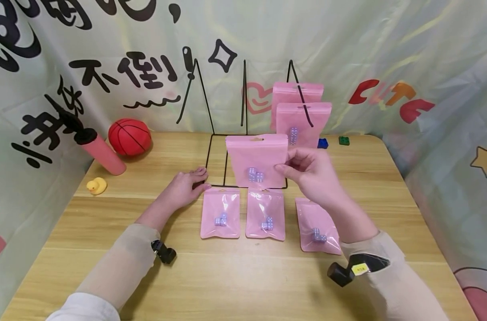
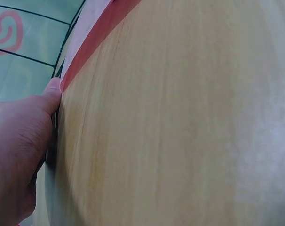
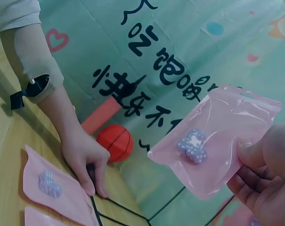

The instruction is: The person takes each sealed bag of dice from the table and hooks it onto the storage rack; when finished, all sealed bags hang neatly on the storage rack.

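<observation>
My right hand (image 1: 313, 171) pinches the right edge of a pink zip bag (image 1: 257, 154) between thumb and fingers. Small pale purple dice (image 3: 193, 147) show through its front. The bag is upright, raised in front of a black wire display rack (image 1: 208, 156). At the rack's front left corner my left hand (image 1: 186, 187) holds the wire base, thumb and fingers either side of the corner. Two more pink bags hang one before the other on the rack's right hook (image 1: 301, 91). The middle hook (image 1: 244, 93) and left hook (image 1: 199, 89) carry nothing.
Three pink dice bags lie before the rack: a left one (image 1: 220, 205), a middle one (image 1: 265, 203) and a right one (image 1: 303, 214). A red ball (image 1: 130, 137), a pink bottle (image 1: 105, 154) and a yellow duck (image 1: 96, 186) stand left. Blue (image 1: 323, 143) and green (image 1: 344, 141) blocks sit behind.
</observation>
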The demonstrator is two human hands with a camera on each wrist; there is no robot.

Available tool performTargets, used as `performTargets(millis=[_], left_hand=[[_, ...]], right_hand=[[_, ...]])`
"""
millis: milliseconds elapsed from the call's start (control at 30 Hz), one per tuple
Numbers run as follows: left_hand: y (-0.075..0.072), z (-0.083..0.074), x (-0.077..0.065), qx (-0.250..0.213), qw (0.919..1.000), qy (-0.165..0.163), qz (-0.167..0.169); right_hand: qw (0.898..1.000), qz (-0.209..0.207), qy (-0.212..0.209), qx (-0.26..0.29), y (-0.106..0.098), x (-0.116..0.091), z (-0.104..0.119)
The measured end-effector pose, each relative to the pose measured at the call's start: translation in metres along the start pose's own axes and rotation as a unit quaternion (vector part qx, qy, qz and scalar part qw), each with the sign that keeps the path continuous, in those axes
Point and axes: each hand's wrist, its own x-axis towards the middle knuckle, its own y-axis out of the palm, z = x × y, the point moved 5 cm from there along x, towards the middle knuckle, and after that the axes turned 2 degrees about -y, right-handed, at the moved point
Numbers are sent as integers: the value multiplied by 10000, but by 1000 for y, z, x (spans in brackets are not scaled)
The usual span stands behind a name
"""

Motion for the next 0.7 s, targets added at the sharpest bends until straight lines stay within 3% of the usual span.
performTargets(millis=[300, 700], left_hand=[[-2, -3, 0, 29, 10000, -35, 36], [0, -1, 0, -22, 10000, 17, -37]], right_hand=[[9997, -40, 48, 232, 18, 20, 0], [9991, -193, 333, 194, 24, 35, -13]])
